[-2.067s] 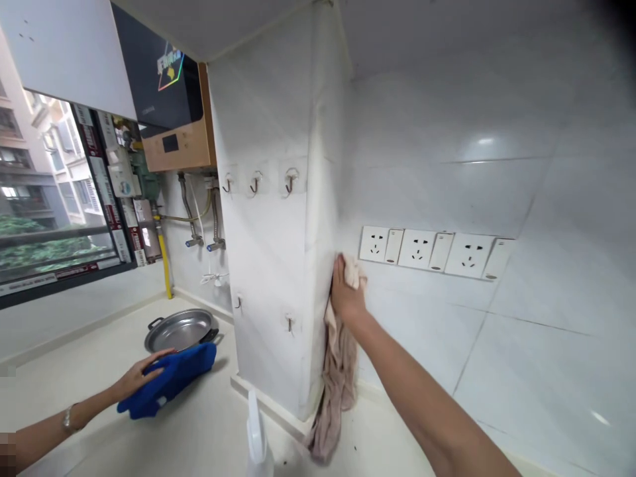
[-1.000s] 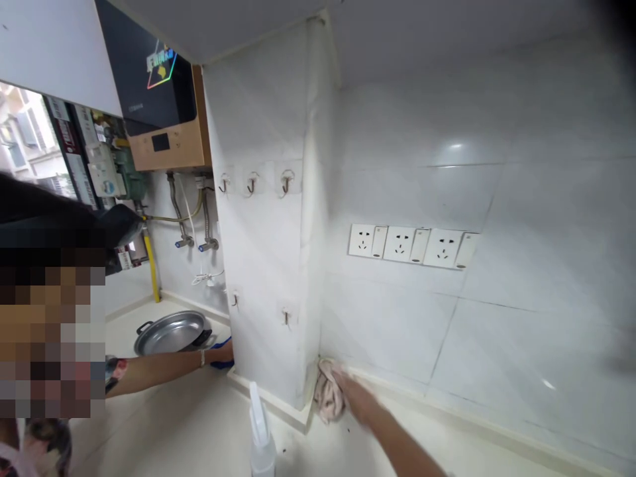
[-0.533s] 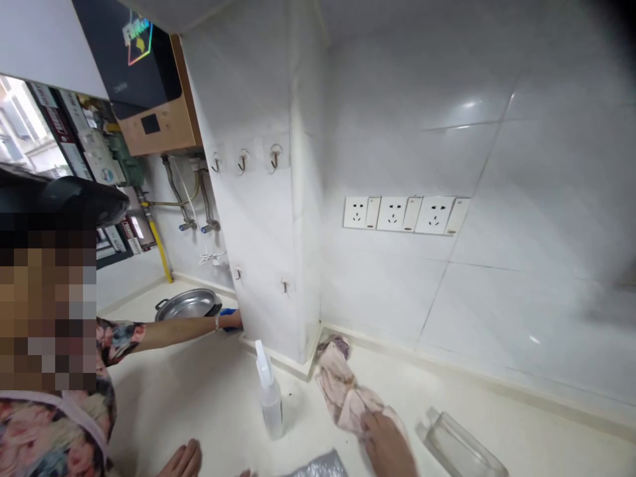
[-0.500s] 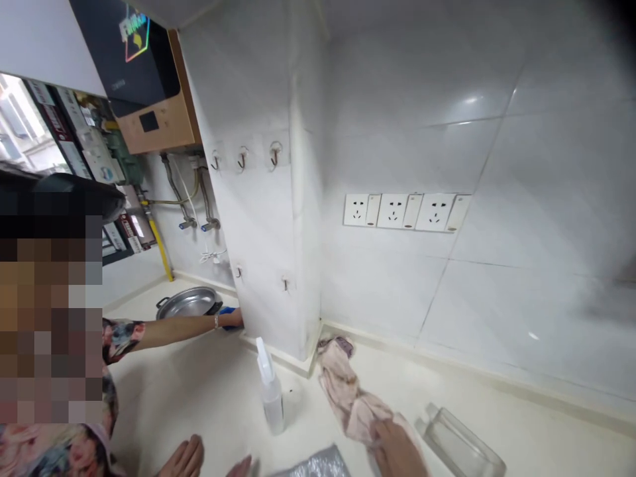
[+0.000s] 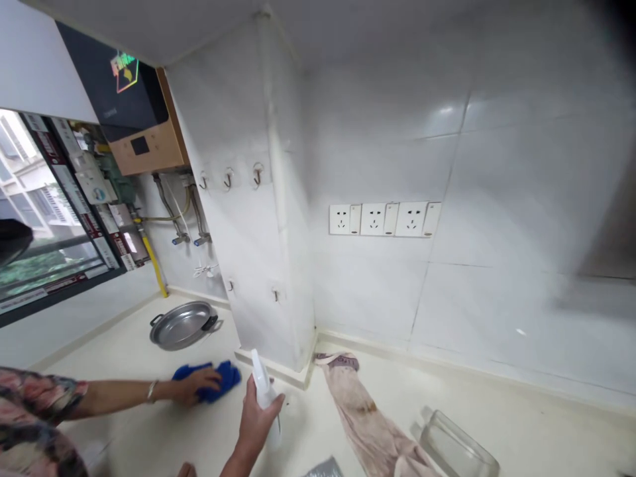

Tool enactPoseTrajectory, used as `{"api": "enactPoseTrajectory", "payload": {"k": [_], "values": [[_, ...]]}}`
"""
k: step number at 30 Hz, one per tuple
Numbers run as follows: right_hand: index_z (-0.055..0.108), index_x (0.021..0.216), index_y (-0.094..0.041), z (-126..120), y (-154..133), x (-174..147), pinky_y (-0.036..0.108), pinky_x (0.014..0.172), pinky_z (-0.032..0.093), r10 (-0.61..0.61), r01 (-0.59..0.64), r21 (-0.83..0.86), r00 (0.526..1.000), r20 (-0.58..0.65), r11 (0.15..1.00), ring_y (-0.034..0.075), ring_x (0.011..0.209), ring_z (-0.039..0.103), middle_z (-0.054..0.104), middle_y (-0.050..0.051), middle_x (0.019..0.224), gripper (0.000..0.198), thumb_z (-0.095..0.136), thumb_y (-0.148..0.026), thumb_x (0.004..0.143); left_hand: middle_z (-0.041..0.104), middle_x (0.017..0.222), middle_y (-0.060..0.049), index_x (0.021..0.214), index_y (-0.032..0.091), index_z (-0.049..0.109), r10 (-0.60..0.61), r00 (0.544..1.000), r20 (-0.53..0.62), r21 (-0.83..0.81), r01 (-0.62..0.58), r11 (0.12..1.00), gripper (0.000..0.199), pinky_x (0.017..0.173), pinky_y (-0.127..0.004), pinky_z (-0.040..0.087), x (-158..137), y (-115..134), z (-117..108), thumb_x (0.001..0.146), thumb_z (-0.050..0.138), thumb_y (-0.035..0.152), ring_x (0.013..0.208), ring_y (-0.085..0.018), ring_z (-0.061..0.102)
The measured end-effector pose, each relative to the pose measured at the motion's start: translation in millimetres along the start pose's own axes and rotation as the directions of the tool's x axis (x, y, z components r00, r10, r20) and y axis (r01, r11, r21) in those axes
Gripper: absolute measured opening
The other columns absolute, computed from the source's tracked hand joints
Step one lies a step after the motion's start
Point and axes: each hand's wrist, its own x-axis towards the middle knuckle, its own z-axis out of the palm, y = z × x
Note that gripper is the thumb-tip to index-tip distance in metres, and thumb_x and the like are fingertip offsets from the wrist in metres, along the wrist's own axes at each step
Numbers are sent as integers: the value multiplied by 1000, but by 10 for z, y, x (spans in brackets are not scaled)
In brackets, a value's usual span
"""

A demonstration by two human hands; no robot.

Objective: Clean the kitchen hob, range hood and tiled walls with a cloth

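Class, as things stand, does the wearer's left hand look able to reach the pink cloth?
Probably yes: nothing seems to stand between the left hand and the pink cloth. Grasping it, though, would likely mean letting go of the spray bottle first.

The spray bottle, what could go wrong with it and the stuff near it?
Maybe the spray bottle, gripped in the left hand, could slip and tip over if it's wet.

Spray might drift into the wall sockets, which have open holes, or onto the other person's hand on the blue cloth close by.

If the pink cloth gets dragged sideways, it might bump the clear dish beside it.
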Motion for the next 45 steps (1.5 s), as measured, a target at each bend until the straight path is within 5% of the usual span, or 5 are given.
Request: {"api": "enactPoseTrajectory", "payload": {"k": [4,8,16,23,45], "values": [[78,115,-36,413,-740,963,52,79,56,-66,65,45,998,4,997,39,111,70,75,4,99,55,50,-70,82,70,95,-8,117,18,56,9,999,-46,0,-9,1000,60,84,-46,53,-32,212,106,73,60,57,83,-28,64],[81,79,-35,632,-1052,1531,44,74,54,-108,107,77,994,10,991,34,100,74,74,3,79,33,61,-61,80,72,107,-10,117,20,55,27,1000,-11,-95,-28,995,57,95,-47,52,-43,777,259,72,62,53,101,-32,67],[70,121,-34,621,-1159,1525,42,78,61,-51,57,122,997,-51,991,28,109,68,73,5,116,42,62,-64,93,72,107,-8,133,20,45,179,975,128,-329,-129,935,73,82,-37,56,344,2140,648,68,70,41,88,-24,70],[73,97,-67,789,-1406,1678,48,46,39,22,-11,144,997,-76,990,53,104,68,73,-10,85,42,43,-57,69,69,79,0,101,21,63,289,953,92,-339,-243,909,37,75,-32,52,701,2908,833,66,68,29,72,-19,65],[78,96,-47,645,-1019,1560,40,58,48,-188,197,243,980,-62,950,34,102,75,74,-6,81,39,42,-55,82,66,75,1,91,23,59,375,927,10,-273,-358,893,26,71,-32,48,1193,3403,764,66,67,26,70,-19,61]]}}
